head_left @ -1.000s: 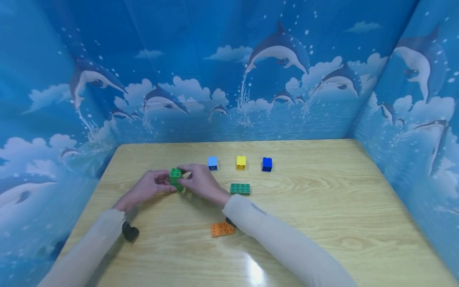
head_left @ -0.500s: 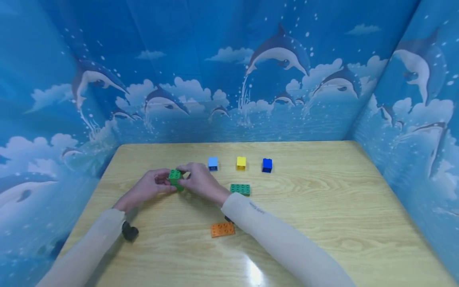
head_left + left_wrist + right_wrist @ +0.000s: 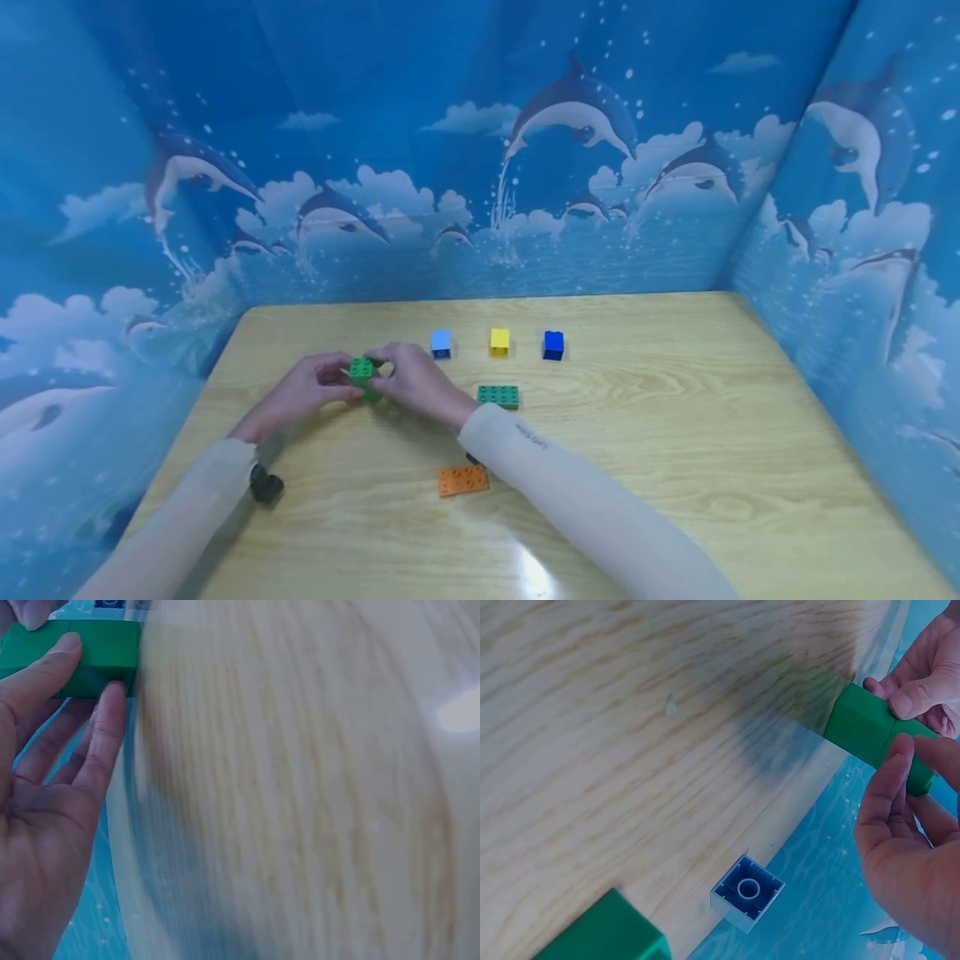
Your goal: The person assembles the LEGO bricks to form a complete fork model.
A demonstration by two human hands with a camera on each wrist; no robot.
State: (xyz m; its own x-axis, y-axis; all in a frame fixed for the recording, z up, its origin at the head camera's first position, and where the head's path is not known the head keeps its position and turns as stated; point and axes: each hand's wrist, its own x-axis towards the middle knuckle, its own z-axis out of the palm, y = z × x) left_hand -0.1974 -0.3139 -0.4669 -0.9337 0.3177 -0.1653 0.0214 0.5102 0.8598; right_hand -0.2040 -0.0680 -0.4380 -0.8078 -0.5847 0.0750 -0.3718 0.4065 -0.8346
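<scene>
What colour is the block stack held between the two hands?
Green; the block stack shows best in the right wrist view.

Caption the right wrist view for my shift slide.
Left hand and right hand grip a green stack; a blue brick, hollow side showing, and a green brick lie apart.

Green two-brick stack (image 3: 101, 646) partly behind left fingers (image 3: 111, 720) in left wrist view.
</scene>
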